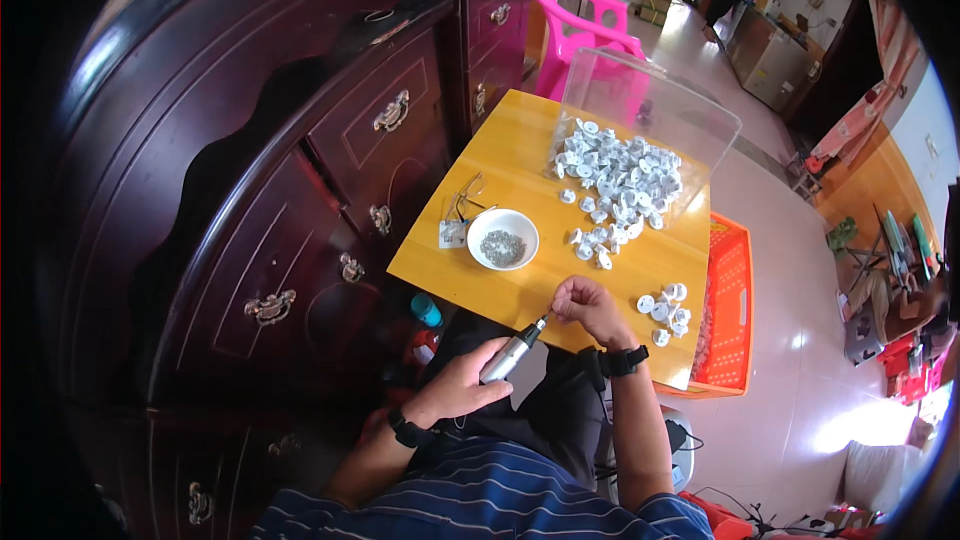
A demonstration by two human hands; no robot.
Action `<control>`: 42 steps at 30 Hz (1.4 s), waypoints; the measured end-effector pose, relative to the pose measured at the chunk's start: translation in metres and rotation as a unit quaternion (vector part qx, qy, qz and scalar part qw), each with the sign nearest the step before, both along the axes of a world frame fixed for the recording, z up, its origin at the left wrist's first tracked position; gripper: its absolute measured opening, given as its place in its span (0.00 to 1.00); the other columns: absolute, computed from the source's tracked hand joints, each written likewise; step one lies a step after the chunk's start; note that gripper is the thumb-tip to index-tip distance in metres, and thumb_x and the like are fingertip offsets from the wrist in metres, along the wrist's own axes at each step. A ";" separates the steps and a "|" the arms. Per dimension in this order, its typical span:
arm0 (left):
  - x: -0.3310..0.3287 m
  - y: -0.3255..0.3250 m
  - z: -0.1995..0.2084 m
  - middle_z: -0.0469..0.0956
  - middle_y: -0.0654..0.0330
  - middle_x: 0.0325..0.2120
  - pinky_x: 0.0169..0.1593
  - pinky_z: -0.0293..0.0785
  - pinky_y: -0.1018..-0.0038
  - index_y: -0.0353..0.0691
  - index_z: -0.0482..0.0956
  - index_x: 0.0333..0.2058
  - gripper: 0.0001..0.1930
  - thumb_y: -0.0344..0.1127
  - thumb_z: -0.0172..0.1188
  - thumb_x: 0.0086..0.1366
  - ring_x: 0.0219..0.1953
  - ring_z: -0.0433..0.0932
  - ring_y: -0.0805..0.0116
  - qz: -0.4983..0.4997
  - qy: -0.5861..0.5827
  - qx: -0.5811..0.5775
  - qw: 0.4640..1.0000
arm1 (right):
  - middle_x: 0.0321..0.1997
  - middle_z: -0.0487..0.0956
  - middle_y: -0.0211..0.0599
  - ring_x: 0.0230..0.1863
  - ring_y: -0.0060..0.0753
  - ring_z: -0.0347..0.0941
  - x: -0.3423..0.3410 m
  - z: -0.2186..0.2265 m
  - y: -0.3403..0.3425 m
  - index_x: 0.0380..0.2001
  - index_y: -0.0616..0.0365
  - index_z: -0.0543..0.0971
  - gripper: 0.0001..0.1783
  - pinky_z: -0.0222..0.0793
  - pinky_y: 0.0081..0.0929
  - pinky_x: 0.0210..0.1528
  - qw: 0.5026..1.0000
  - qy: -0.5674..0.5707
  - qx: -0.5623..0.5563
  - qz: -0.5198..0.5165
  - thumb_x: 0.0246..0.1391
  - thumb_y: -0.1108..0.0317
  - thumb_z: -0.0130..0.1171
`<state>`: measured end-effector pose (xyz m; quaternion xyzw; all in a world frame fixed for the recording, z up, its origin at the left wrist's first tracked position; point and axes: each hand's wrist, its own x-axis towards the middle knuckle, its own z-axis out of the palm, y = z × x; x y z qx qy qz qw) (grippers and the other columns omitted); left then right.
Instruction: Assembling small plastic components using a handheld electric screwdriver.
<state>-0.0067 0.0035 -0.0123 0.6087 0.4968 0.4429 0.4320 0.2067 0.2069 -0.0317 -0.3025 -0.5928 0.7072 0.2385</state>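
My left hand is wrapped round a silver and black pen-shaped electric screwdriver, its tip pointing up and to the right. At that tip, the fingers of my right hand are pinched together; whatever is between them is too small to make out. Both hands are over the near edge of the yellow table. Just beyond them stands a white bowl with many small grey metal pieces, like screws, in it. Several white plastic parts lie to the right of my right hand.
A large heap of white plastic parts spills from a clear plastic bin at the table's far side. Eyeglasses lie left of the bowl. Dark wooden drawers stand left, an orange crate right, a pink chair behind.
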 end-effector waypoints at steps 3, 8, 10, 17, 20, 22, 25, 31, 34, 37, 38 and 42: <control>0.001 -0.002 0.011 0.78 0.58 0.40 0.38 0.78 0.76 0.35 0.67 0.66 0.33 0.31 0.67 0.62 0.34 0.79 0.79 0.007 0.035 -0.012 0.999 | 0.33 0.81 0.26 0.33 0.18 0.76 0.002 0.004 0.002 0.38 0.58 0.79 0.04 0.74 0.18 0.37 1.000 -0.019 -0.004 0.022 0.63 0.73 0.65; -0.002 -0.007 0.017 0.76 0.62 0.36 0.34 0.74 0.81 0.36 0.63 0.69 0.32 0.31 0.63 0.68 0.30 0.77 0.78 -0.052 -0.192 -0.211 0.957 | 0.33 0.81 0.26 0.33 0.18 0.75 0.001 0.006 -0.003 0.39 0.58 0.79 0.05 0.73 0.18 0.38 0.999 0.000 -0.037 0.031 0.62 0.74 0.65; -0.003 -0.007 0.013 0.75 0.64 0.35 0.33 0.73 0.81 0.36 0.62 0.69 0.32 0.30 0.62 0.69 0.29 0.76 0.79 -0.057 -0.214 -0.221 0.950 | 0.33 0.81 0.26 0.33 0.17 0.75 0.001 0.007 -0.004 0.39 0.58 0.79 0.05 0.73 0.18 0.38 0.998 0.004 -0.045 0.032 0.62 0.74 0.65; -0.005 -0.005 0.014 0.75 0.65 0.35 0.33 0.73 0.81 0.34 0.61 0.69 0.32 0.29 0.60 0.70 0.28 0.75 0.79 -0.073 -0.265 -0.242 0.930 | 0.34 0.81 0.25 0.34 0.17 0.76 0.002 0.006 -0.006 0.40 0.58 0.79 0.05 0.74 0.18 0.40 0.999 0.023 -0.032 0.029 0.63 0.74 0.65; -0.003 -0.004 0.015 0.75 0.64 0.36 0.33 0.74 0.81 0.35 0.61 0.70 0.33 0.30 0.61 0.69 0.28 0.75 0.78 -0.067 -0.246 -0.232 0.939 | 0.34 0.81 0.25 0.34 0.17 0.76 0.001 0.004 -0.007 0.40 0.57 0.79 0.05 0.74 0.18 0.40 0.999 0.031 -0.025 0.028 0.63 0.73 0.65; 0.000 -0.005 0.012 0.75 0.64 0.36 0.32 0.74 0.81 0.36 0.61 0.70 0.33 0.30 0.62 0.69 0.28 0.75 0.79 -0.060 -0.215 -0.215 0.951 | 0.35 0.81 0.24 0.35 0.17 0.77 0.000 0.003 -0.006 0.40 0.57 0.79 0.05 0.75 0.18 0.41 0.999 0.036 -0.023 0.028 0.63 0.73 0.65; 0.000 -0.005 0.007 0.75 0.63 0.37 0.32 0.75 0.80 0.37 0.61 0.70 0.34 0.31 0.63 0.68 0.28 0.74 0.79 -0.050 -0.169 -0.196 0.965 | 0.35 0.81 0.25 0.35 0.18 0.76 0.001 0.002 -0.004 0.41 0.57 0.78 0.05 0.74 0.19 0.40 0.999 0.021 -0.022 0.030 0.64 0.73 0.63; 0.000 -0.005 0.004 0.75 0.63 0.38 0.32 0.74 0.80 0.36 0.61 0.70 0.34 0.30 0.63 0.68 0.28 0.74 0.79 -0.057 -0.177 -0.197 0.963 | 0.33 0.81 0.25 0.34 0.18 0.76 0.004 0.005 0.001 0.40 0.57 0.79 0.04 0.73 0.18 0.40 0.998 -0.004 -0.034 0.056 0.64 0.72 0.64; -0.001 -0.004 0.003 0.75 0.63 0.38 0.32 0.74 0.80 0.35 0.61 0.70 0.34 0.30 0.63 0.68 0.28 0.74 0.79 -0.068 -0.228 -0.215 0.947 | 0.33 0.81 0.26 0.34 0.18 0.77 0.006 0.004 0.002 0.40 0.57 0.80 0.05 0.74 0.18 0.40 0.998 0.001 -0.040 0.055 0.64 0.71 0.65; -0.004 -0.004 0.009 0.74 0.64 0.37 0.34 0.74 0.80 0.35 0.61 0.70 0.33 0.30 0.62 0.69 0.29 0.75 0.78 -0.078 -0.245 -0.237 0.937 | 0.34 0.82 0.25 0.35 0.18 0.77 0.007 0.002 0.001 0.41 0.56 0.80 0.05 0.74 0.18 0.41 0.997 0.009 -0.051 0.060 0.64 0.71 0.65; -0.004 -0.003 0.011 0.73 0.64 0.36 0.35 0.74 0.80 0.35 0.61 0.70 0.32 0.30 0.60 0.69 0.30 0.76 0.78 -0.083 -0.239 -0.249 0.935 | 0.34 0.82 0.25 0.36 0.18 0.77 0.008 0.001 0.000 0.41 0.56 0.80 0.05 0.75 0.19 0.42 0.997 0.012 -0.053 0.058 0.64 0.71 0.65; -0.004 -0.003 0.013 0.74 0.62 0.36 0.35 0.75 0.80 0.34 0.61 0.69 0.32 0.33 0.60 0.70 0.30 0.76 0.77 -0.080 -0.268 -0.247 0.928 | 0.36 0.81 0.26 0.37 0.19 0.78 0.005 -0.003 -0.006 0.42 0.56 0.79 0.05 0.76 0.20 0.44 0.995 0.063 -0.072 0.033 0.65 0.72 0.64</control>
